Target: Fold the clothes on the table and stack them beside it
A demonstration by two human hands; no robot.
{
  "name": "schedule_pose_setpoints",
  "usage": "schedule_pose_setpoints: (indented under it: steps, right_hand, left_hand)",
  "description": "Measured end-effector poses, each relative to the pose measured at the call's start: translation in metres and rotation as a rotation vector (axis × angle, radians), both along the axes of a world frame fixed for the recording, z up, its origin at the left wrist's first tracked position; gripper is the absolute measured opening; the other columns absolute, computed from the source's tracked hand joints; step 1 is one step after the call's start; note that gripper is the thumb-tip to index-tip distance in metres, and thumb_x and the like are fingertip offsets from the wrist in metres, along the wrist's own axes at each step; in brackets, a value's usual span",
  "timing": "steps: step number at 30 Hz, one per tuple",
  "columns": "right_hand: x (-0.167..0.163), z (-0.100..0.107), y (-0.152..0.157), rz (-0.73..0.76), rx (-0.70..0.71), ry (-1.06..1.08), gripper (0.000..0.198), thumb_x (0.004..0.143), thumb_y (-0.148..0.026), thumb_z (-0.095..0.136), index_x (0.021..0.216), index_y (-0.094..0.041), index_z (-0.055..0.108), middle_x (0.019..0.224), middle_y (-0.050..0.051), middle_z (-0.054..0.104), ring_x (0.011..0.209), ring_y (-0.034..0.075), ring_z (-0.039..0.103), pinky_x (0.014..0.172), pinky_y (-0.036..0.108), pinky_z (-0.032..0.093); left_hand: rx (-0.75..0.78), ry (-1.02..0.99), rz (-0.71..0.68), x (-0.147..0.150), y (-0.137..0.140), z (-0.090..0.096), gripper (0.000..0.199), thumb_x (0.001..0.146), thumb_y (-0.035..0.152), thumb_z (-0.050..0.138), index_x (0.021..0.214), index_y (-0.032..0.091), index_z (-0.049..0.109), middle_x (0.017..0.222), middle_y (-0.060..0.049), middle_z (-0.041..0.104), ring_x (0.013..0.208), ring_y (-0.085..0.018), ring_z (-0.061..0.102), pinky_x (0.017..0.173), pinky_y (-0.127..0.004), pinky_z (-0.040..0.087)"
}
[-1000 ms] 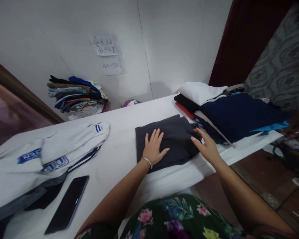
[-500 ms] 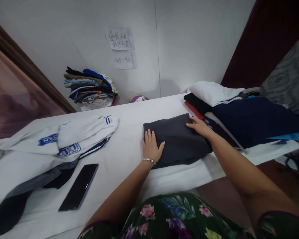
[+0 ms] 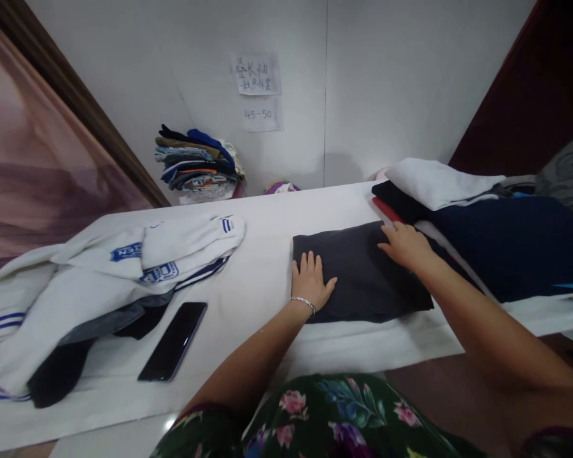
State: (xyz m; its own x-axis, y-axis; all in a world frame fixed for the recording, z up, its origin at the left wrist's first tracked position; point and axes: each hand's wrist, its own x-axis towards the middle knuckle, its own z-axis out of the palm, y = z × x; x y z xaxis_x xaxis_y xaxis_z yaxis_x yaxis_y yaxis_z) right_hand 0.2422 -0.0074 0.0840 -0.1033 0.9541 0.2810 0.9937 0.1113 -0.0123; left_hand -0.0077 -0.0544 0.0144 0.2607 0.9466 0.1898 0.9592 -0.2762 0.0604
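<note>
The dark folded garment (image 3: pixel 358 273) lies flat on the white table (image 3: pixel 262 267); take it as the clock's centre. The left hand (image 3: pixel 312 280) lies palm down at its 9 o'clock edge, fingers slightly spread and pointing towards 12, thumb out towards 2, gripping nothing. Its forearm comes in from 7 o'clock, a bracelet (image 3: pixel 304 303) at the wrist. The right hand (image 3: pixel 405 247) sits at the 2 o'clock corner, forearm from 4, palm down, fingers parted and aimed near 10, clasping nothing visible; how firmly its fingertips press is hard to tell. A phone (image 3: pixel 174 340) lies towards 8 o'clock, a clothes pile (image 3: pixel 520 242) towards 2.
</note>
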Motion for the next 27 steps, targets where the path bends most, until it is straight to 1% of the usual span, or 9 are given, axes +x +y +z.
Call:
schedule_pose_setpoints:
  steps: [3, 5, 7, 8, 10, 13, 17, 22, 27]
  right_hand:
    - [-0.052, 0.025, -0.033, 0.313, 0.176, 0.010, 0.053, 0.091, -0.043, 0.045, 0.136, -0.014, 0.046, 0.145, 0.019, 0.040, 0.135, 0.034, 0.033, 0.105, 0.052, 0.032]
    - [-0.086, 0.018, -0.051, 0.444, 0.181, 0.015, 0.059, 0.092, -0.047, 0.043, 0.141, -0.015, 0.040, 0.153, 0.016, 0.027, 0.141, 0.031, 0.020, 0.111, 0.052, 0.022]
    - [-0.101, -0.006, -0.056, 0.530, 0.107, -0.002, 0.063, 0.091, -0.052, 0.042, 0.144, -0.018, 0.037, 0.155, 0.012, 0.023, 0.143, 0.029, 0.017, 0.113, 0.053, 0.018]
    - [-0.098, -0.020, -0.053, 0.526, 0.046, -0.017, 0.063, 0.091, -0.053, 0.041, 0.143, -0.019, 0.037, 0.154, 0.011, 0.026, 0.142, 0.029, 0.019, 0.113, 0.053, 0.018]
    - [-0.075, -0.047, -0.040, 0.364, -0.050, -0.021, 0.063, 0.091, -0.057, 0.039, 0.140, -0.017, 0.043, 0.148, 0.013, 0.037, 0.139, 0.030, 0.028, 0.111, 0.055, 0.020]
    - [-0.018, -0.070, -0.020, 0.113, -0.078, 0.010, 0.067, 0.091, -0.062, 0.033, 0.141, -0.017, 0.042, 0.150, 0.012, 0.035, 0.140, 0.030, 0.026, 0.110, 0.058, 0.020]
    - [0.024, -0.081, -0.016, -0.004, -0.127, 0.116, 0.068, 0.092, -0.061, 0.026, 0.146, -0.021, 0.031, 0.154, 0.008, 0.027, 0.141, 0.025, 0.024, 0.110, 0.054, 0.025]
    - [0.022, -0.093, -0.021, -0.001, -0.103, 0.181, 0.065, 0.093, -0.059, 0.027, 0.147, -0.024, 0.029, 0.155, 0.005, 0.026, 0.142, 0.023, 0.022, 0.113, 0.051, 0.022]
    - [0.023, -0.085, -0.019, -0.008, -0.155, 0.116, 0.065, 0.093, -0.057, 0.027, 0.146, -0.020, 0.031, 0.154, 0.008, 0.028, 0.142, 0.024, 0.023, 0.111, 0.052, 0.024]
  left_hand:
    - [0.005, 0.003, 0.000, 0.000, 0.000, 0.001, 0.069, 0.089, 0.059, 0.033, 0.146, 0.021, 0.035, 0.153, -0.015, 0.029, 0.141, -0.035, 0.020, 0.112, -0.056, 0.016]
    - [-0.018, -0.009, -0.017, -0.001, -0.001, 0.002, 0.064, 0.090, 0.058, 0.035, 0.146, 0.028, 0.034, 0.153, -0.012, 0.028, 0.141, -0.036, 0.019, 0.111, -0.057, 0.016]
    - [-0.048, -0.020, -0.025, -0.002, -0.001, 0.002, 0.062, 0.090, 0.057, 0.036, 0.146, 0.030, 0.035, 0.154, -0.012, 0.028, 0.141, -0.036, 0.019, 0.110, -0.058, 0.017]
    - [-0.052, -0.024, -0.024, -0.003, -0.001, 0.002, 0.061, 0.090, 0.056, 0.037, 0.145, 0.030, 0.036, 0.154, -0.012, 0.027, 0.141, -0.036, 0.018, 0.110, -0.058, 0.017]
    - [-0.032, -0.034, -0.018, -0.004, 0.000, 0.002, 0.061, 0.089, 0.056, 0.039, 0.145, 0.031, 0.037, 0.154, -0.012, 0.026, 0.142, -0.037, 0.018, 0.110, -0.058, 0.017]
    - [0.006, -0.043, -0.019, -0.004, 0.000, -0.001, 0.060, 0.089, 0.057, 0.039, 0.144, 0.032, 0.038, 0.154, -0.012, 0.028, 0.141, -0.036, 0.019, 0.109, -0.059, 0.017]
    - [0.035, -0.049, -0.033, -0.002, -0.002, -0.005, 0.059, 0.089, 0.056, 0.040, 0.143, 0.032, 0.040, 0.154, -0.011, 0.028, 0.142, -0.036, 0.018, 0.110, -0.058, 0.016]
    - [-0.017, -0.102, -0.036, -0.005, -0.001, 0.001, 0.061, 0.089, 0.059, 0.038, 0.142, 0.029, 0.042, 0.155, -0.011, 0.025, 0.143, -0.033, 0.017, 0.111, -0.056, 0.016]
    - [-0.165, -0.173, 0.076, -0.012, 0.029, 0.022, 0.069, 0.090, 0.064, 0.027, 0.142, 0.021, 0.042, 0.154, -0.011, 0.026, 0.142, -0.029, 0.020, 0.112, -0.054, 0.020]
